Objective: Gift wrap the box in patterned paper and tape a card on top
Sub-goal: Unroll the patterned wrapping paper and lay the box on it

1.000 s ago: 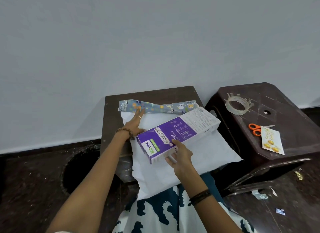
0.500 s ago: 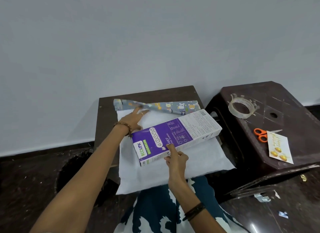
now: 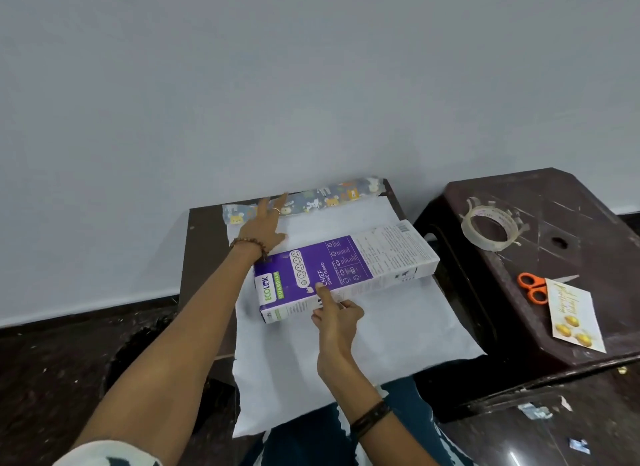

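Purple-and-white, the box (image 3: 344, 271) lies aslant on the wrapping paper (image 3: 398, 330) spread white side up, your right hand (image 3: 337, 318) seemingly pressing its near edge with one extended finger while your left hand (image 3: 265, 224) lies flat, fingers spread, at the paper's curled patterned far edge.

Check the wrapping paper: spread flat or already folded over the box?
Spread flat, white side up, wrapping paper under the box. Only its far edge curls over, showing the pattern, beneath the left hand. Nothing covers the box.

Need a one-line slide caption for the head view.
Left hand flattens wrapping paper while right hand steadies the box on it.
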A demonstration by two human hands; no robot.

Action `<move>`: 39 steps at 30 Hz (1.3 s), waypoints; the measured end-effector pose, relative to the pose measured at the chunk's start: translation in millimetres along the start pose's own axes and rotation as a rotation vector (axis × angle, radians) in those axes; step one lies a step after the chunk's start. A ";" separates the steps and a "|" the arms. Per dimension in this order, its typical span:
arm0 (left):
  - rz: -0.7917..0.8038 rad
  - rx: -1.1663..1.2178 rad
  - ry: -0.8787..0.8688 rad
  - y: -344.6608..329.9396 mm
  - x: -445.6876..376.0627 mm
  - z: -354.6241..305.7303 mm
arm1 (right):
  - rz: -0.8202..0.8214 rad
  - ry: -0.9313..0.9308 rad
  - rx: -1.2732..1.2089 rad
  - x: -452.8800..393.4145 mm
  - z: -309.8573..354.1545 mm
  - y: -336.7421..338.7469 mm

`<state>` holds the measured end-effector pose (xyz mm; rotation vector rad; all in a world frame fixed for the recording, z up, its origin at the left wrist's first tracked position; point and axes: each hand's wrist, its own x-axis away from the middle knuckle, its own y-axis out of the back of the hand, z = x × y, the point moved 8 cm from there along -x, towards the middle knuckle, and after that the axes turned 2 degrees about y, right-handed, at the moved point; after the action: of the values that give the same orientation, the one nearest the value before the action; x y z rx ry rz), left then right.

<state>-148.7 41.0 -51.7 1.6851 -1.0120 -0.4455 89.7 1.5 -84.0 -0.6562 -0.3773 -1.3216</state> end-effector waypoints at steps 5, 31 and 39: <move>-0.204 0.072 -0.067 18.4 17.9 -13.4 | 0.135 0.049 0.086 -19.4 13.5 -25.3; 0.190 -0.140 -0.077 -46.3 122.7 -62.0 | 0.938 0.509 1.900 101.4 29.9 56.4; 0.167 -0.139 -0.091 -43.6 142.3 -47.2 | 1.112 0.267 1.811 129.7 19.7 60.4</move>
<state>-16.4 -41.7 -47.6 1.4551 -1.1517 -0.4753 179.5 -78.8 -4.3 0.8024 -0.6540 0.2878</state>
